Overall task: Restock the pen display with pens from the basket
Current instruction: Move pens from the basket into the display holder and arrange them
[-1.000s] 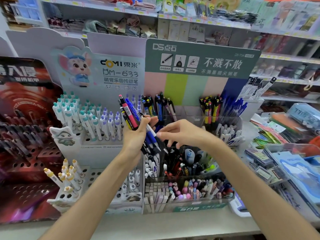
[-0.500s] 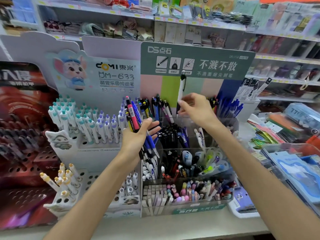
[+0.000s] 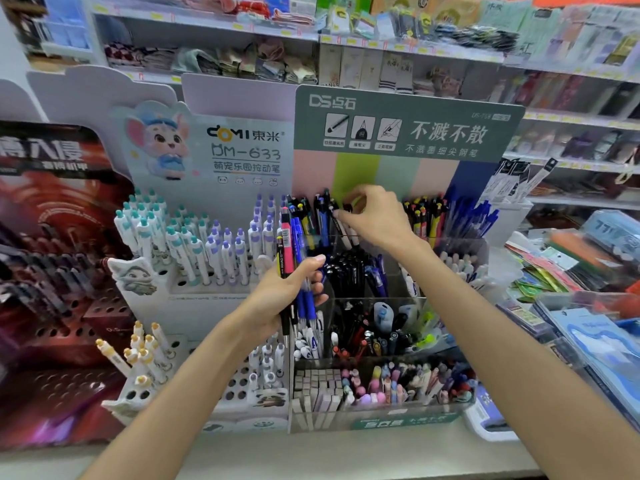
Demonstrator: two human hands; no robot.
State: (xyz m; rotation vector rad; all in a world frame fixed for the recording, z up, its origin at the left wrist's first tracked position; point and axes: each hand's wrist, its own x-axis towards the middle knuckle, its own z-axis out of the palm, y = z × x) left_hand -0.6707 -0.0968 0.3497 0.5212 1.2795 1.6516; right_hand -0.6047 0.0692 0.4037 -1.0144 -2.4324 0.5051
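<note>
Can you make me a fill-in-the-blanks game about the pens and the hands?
1. The left hand holds a ____ of pens.
2. One pen in that bunch has a bright ____ barrel.
3. The right hand reaches to the ____ row of the clear display.
4. The sign with the cartoon mouse reads DM-____.

Missing words: bunch; pink; back; 633

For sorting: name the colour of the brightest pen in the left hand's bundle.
Pink pen, head view.
</note>
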